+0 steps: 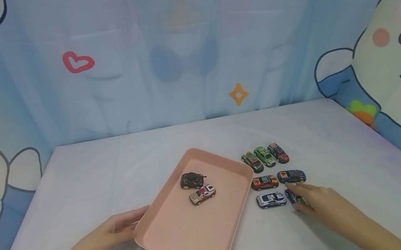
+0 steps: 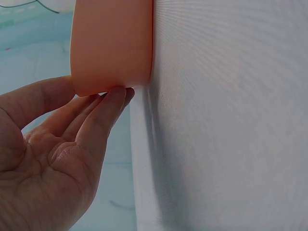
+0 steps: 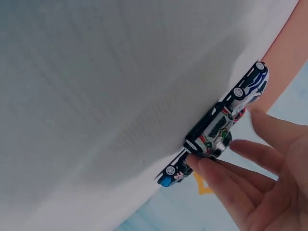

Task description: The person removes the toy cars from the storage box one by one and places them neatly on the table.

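Note:
My left hand [image 1: 116, 230] is at the near-left corner of the pink tray [image 1: 188, 239]. Its fingertips touch the tray's outer wall, with the thumb at the rim in the left wrist view. Over on the right, my right hand [image 1: 320, 201] reaches down to a dark toy car with green and red markings [image 3: 211, 131]. Fingers touch one end of that car, and the thumb stands apart from it in the right wrist view. Beside it are a white-and-blue toy car [image 1: 271, 199] and a dark blue toy car [image 1: 292, 176].
Inside the tray lie a black toy car [image 1: 192, 180] and a white-and-red toy car [image 1: 202, 194]. Right of the tray are a red-and-yellow car [image 1: 265, 182] and a row with a green car [image 1: 264, 156]. A patterned curtain [image 1: 188, 55] hangs behind the white table [image 1: 112, 172].

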Demonstrator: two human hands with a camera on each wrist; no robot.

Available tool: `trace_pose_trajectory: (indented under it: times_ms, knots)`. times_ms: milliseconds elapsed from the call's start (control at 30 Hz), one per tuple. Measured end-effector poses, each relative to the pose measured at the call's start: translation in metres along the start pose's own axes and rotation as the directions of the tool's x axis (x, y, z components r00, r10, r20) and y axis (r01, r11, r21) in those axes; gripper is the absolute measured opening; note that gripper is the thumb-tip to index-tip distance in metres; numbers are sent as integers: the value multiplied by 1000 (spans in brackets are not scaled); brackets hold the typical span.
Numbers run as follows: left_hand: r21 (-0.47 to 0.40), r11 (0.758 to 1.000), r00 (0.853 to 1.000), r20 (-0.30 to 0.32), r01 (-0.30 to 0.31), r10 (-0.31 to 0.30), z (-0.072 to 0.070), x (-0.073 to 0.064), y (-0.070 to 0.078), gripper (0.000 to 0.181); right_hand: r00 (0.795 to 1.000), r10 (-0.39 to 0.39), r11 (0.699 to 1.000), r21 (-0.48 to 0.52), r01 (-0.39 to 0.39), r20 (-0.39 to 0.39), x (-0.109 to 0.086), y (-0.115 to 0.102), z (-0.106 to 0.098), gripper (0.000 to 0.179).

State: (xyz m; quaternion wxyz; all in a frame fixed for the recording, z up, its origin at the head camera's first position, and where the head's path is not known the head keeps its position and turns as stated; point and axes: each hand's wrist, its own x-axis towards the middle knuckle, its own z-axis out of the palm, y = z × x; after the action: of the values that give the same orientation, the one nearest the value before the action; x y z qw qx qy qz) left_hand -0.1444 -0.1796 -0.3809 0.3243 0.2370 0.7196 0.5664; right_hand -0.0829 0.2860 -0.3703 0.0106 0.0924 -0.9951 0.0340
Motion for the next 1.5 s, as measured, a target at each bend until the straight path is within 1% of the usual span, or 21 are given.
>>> trace_pose_trajectory:
  times_ms: [100, 200, 300, 367, 433, 500, 633, 667, 800, 900, 1000, 1067, 1133, 1300, 1400, 1433, 1500]
  knots:
    - [4, 1000, 1000, 3, -1, 1, -1, 1, -1, 47, 1000, 4, 1000, 12, -4, -24, -1, -2, -6, 48]
    - [8, 1000, 1000, 11, -6, 6, -2, 2, -2, 47, 995, -50, 998, 23, 52, -91, 1, -7, -18, 48]
    - [20, 1000, 1000, 10, -13, 13, -3, 1, -2, 47, 977, -132, 989, 40, 140, -170, 9, -19, -34, 48]
    - [21, 1000, 1000, 11, -18, 18, -3, 1, -3, 47, 961, -189, 978, 47, 202, -204, 18, -31, -43, 48]
    - [12, 1000, 1000, 14, -18, 18, -3, 1, -3, 47, 947, -236, 966, 56, 254, -217, 29, -45, -49, 48]
    - [10, 1000, 1000, 16, -16, 16, -3, 1, -4, 47, 934, -287, 950, 64, 306, -214, 40, -59, -51, 49]
    - [24, 999, 1000, 4, -23, 23, -3, 1, -5, 47, 895, -411, 901, 72, 428, -171, 66, -83, -46, 48]
    - [33, 999, 1000, -3, -25, 25, -3, 1, -5, 47, 883, -444, 886, 69, 458, -156, 72, -89, -45, 48]
    - [40, 999, 999, -7, -37, 37, -3, 3, -5, 47, 818, -568, 817, 58, 574, -92, 93, -107, -34, 42]
    - [29, 999, 999, 1, -46, 46, -3, 3, -5, 47, 780, -624, 777, 77, 625, -43, 103, -117, -24, 38]
    - [22, 999, 999, 0, -50, 50, -3, 1, -5, 48, 757, -654, 753, 92, 652, -12, 110, -123, -15, 36]
    - [21, 999, 999, 1, -46, 46, -2, 1, -5, 48, 749, -663, 746, 89, 660, 8, 112, -125, -10, 37]
    - [15, 999, 999, 1, -41, 41, -2, 1, -5, 48, 739, -673, 739, 58, 671, 14, 113, -126, -6, 35]
    - [0, 999, 999, 7, -41, 41, -2, -1, -5, 48, 735, -678, 732, -68, 677, 15, 112, -130, 0, 32]
    - [2, 999, 999, 8, -42, 42, -2, -1, -5, 47, 739, -674, 736, -91, 671, 7, 111, -130, 2, 34]
    - [4, 999, 999, 6, -39, 39, -2, -1, -5, 47, 741, -672, 737, -88, 670, 4, 111, -129, 3, 35]
    - [1, 999, 999, 7, -35, 35, -2, 0, -4, 48, 750, -661, 749, -58, 660, 3, 111, -129, 5, 37]
